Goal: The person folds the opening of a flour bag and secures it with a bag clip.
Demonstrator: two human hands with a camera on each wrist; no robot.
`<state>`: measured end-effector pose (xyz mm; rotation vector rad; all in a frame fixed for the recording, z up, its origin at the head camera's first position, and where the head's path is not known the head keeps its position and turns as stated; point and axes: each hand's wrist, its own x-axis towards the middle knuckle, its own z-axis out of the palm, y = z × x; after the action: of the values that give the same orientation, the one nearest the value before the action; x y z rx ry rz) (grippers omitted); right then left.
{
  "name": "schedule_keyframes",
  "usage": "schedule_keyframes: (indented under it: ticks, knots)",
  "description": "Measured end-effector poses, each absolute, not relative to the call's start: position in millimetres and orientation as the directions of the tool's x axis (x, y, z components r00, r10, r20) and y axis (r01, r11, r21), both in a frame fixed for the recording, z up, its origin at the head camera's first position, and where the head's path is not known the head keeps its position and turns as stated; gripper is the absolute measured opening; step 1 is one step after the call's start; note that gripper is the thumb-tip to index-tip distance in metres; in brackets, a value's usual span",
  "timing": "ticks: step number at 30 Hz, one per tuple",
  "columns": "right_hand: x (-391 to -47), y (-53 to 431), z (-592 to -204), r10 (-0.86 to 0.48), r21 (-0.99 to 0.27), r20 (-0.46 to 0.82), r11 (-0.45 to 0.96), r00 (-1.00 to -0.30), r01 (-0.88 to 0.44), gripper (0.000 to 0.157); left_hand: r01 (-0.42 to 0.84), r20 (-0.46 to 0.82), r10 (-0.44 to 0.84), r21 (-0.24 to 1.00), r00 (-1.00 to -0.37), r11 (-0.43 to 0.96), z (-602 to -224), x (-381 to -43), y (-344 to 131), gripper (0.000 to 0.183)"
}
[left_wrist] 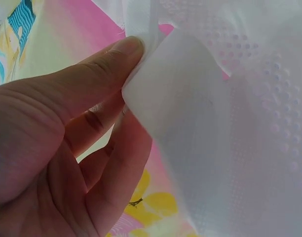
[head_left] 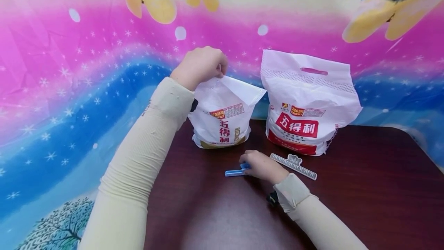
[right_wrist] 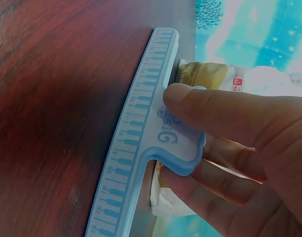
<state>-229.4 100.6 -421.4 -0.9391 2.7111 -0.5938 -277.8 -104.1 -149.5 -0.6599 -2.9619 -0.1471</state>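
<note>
Now I watch left hand point(head_left: 201, 66) pinching left white bag point(head_left: 230, 117) up top, right hand point(head_left: 264, 165) gripping blue clip point(head_left: 234, 173) nearer.

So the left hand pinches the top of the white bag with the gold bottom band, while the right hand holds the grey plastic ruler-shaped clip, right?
Not quite: the right hand holds the light-blue plastic ruler-shaped clip, as the right wrist view shows. The left hand does pinch the top of the white bag with the gold bottom band.
</note>
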Motion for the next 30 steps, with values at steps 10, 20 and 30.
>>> schedule_keyframes:
  ticks: [10, 20, 30]
  knots:
    - [-229.4, 99.3, -420.3, -0.62, -0.441, -0.082, 0.725, -0.78, -0.529, 0.029, 0.425, 0.108, 0.417, 0.067, -0.902, 0.903, -148.6, -276.7, -103.1, 0.013]
    - [-229.4, 100.0, -419.1, -0.626, -0.43, -0.083, 0.724, -0.775, -0.539, 0.027, 0.43, 0.12, 0.421, 0.063, -0.899, 0.901, -148.3, -276.4, -103.2, 0.013]
    - [-229.4, 102.1, -420.3, -0.642, -0.412, -0.034, 0.708, -0.766, -0.574, 0.025, 0.423, 0.12, 0.416, 0.049, -0.902, 0.905, -146.8, -278.3, -100.5, 0.016]
